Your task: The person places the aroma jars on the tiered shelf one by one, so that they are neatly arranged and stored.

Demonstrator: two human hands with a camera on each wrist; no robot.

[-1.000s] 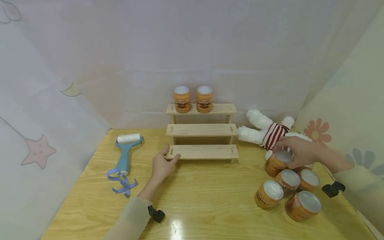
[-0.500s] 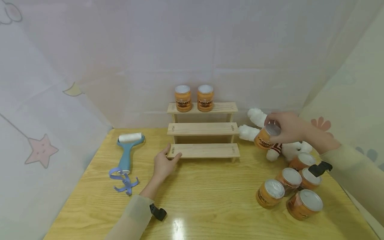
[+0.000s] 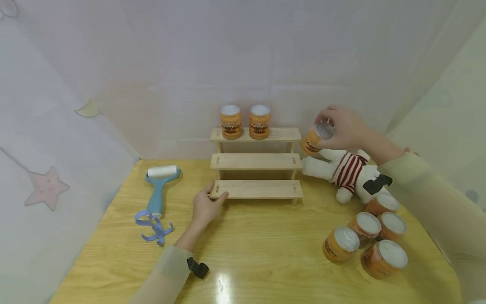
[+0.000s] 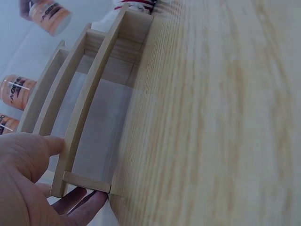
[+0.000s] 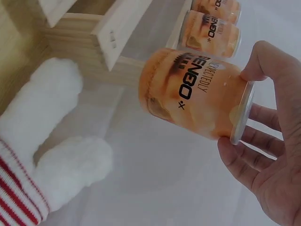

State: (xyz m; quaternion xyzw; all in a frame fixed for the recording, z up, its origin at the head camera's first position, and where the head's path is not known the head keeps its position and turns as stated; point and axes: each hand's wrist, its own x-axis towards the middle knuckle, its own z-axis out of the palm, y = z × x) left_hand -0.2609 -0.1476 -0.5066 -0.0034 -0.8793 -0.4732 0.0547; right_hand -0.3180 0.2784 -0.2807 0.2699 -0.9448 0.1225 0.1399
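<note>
Tabletop: four jars (image 3: 364,240), two shelved (image 3: 245,121) (right grip (image 3: 343,128) clasps another (image 3: 314,138), left (image 3: 205,207) relaxed).

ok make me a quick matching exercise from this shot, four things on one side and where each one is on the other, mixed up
Things:
1. jar in the right hand
2. two orange jars
3. lint roller
4. plush toy

Places:
A. lying on the table to the right of the wooden rack
B. standing on the rack's top step
C. held in the air by its lid end, tilted, near the right end of the top step
D. lying on the table to the left of the rack, beyond the left hand

Pairs: 1-C, 2-B, 3-D, 4-A
</note>
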